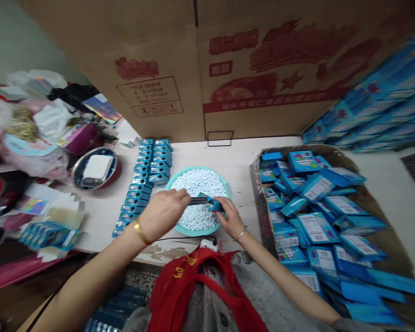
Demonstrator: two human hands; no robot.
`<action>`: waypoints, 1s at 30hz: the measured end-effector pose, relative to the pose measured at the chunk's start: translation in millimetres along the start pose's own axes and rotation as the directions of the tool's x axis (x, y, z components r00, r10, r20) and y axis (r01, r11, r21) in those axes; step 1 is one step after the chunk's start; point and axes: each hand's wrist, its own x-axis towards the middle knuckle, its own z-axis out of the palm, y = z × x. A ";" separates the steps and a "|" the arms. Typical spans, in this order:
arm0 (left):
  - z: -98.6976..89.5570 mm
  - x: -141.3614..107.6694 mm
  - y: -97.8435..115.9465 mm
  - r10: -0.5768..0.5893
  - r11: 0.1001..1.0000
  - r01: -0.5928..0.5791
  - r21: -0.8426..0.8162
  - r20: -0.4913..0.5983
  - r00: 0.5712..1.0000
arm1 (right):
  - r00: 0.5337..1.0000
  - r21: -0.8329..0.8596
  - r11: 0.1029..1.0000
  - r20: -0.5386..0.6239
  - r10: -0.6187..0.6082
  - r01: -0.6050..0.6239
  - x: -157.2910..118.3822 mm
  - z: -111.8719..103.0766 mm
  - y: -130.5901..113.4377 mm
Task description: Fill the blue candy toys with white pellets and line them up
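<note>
My left hand pinches a dark strip, my right hand grips a small blue tin, above a teal basin of white pellets near the tabletop's front edge.

The only view comes from a camera worn on the person's head, above the near edge of the white counter, facing forward and down across it. It looks from close above the left hand and right hand, which sit just below centre around a small blue cardboard box. The person's red cloth apron fills the bottom edge of the view. Along the top, the counter's far edge meets tall brown cardboard cartons. The wide lens bends the scene towards the corners.
</note>
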 end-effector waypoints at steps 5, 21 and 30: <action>45.5 2.9 -31.1 -0.052 0.931 -0.017 -0.364 -0.178 0.983 | 1.000 0.148 0.989 0.020 0.002 -0.005 5.9 3.7 -16.4; 83.8 -31.7 -91.5 -0.223 0.857 0.069 -0.511 -0.247 0.943 | 0.248 -0.053 0.337 -0.784 0.568 -0.940 39.3 -202.3 92.6; 106.4 -71.3 -161.6 -0.489 0.829 0.340 -0.444 -0.282 0.825 | 0.686 -0.138 0.835 -0.648 0.330 -0.533 11.9 -156.2 88.6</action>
